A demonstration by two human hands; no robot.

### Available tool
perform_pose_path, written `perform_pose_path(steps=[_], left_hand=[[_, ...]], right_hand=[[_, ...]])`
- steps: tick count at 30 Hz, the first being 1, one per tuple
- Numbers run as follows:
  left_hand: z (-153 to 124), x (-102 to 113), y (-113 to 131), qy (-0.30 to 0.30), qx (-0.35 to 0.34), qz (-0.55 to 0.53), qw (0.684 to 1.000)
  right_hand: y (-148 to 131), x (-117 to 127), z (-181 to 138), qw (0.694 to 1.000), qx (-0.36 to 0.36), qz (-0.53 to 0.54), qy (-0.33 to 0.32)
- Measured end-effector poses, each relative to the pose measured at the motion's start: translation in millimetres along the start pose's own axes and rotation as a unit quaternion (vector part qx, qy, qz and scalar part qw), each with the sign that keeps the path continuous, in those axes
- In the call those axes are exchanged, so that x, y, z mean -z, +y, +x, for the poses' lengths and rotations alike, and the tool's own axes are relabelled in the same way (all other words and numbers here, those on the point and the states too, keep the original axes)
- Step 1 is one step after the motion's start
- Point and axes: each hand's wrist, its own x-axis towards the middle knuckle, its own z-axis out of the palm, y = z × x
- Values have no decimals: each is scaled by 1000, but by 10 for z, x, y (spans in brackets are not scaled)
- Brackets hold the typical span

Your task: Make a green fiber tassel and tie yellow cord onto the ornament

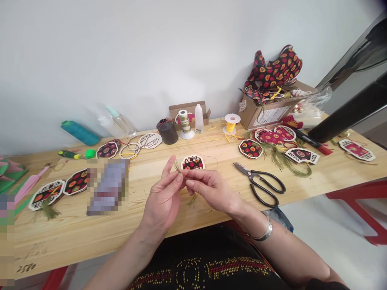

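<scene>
My left hand (163,195) and my right hand (216,191) meet over the table, fingertips pinched together. Between them is a small bundle of olive-green threads (192,199), like a tassel. Some strands stick up by my left index finger; others hang below the fingers. How the strands are bound is hidden by the fingertips. Just behind the hands lies a wooden-framed ornament (193,162) with dark, patterned fabric, partly covered by them. A thin thread runs over the table near it. To the right lie black-handled scissors (261,183), blades slightly apart.
Along the wall stand a spool of green-gold thread (184,123), a white bottle (198,117), a yellow cord spool (231,124) and a black jar (168,131). A cardboard box (263,114) holds fabric pieces. Several finished ornaments (47,194) and a teal thread cone (80,133) lie about.
</scene>
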Motion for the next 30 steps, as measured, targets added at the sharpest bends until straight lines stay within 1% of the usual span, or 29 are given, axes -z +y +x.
perform_pose_path(steps=[3,6,8,10,13,16,18,21,23,25,27,30], left_hand=[[2,4,-9,4,3,-19,1000],[4,17,-19,-3,11,-19,1000],[5,29,-22,-12,16,-12,1000],[6,40,-18,-20,24,-12,999],[13,48,11,-23,36,-30,999],[29,60,62,-11,24,-48,999],[42,71,97,-12,14,-59,998],[59,81,136,-16,17,-79,997],[68,84,153,2,18,-88,996],[76,93,166,33,17,-94,995],[83,113,179,62,13,-102,993],[93,155,190,83,2,-111,990]], right_hand=[[59,-35,1,999,7,-15,43],[110,-55,2,992,38,-89,86],[112,-50,-2,984,62,-130,101],[90,-28,-4,981,69,-152,103],[32,53,13,974,58,-200,88],[-46,188,72,964,50,-253,70],[-114,290,137,962,48,-264,57],[-241,422,262,963,36,-264,24],[-320,488,348,961,27,-274,3],[-371,542,426,958,27,-287,-10],[-383,589,489,956,30,-293,-14],[-360,648,548,958,27,-284,-18]])
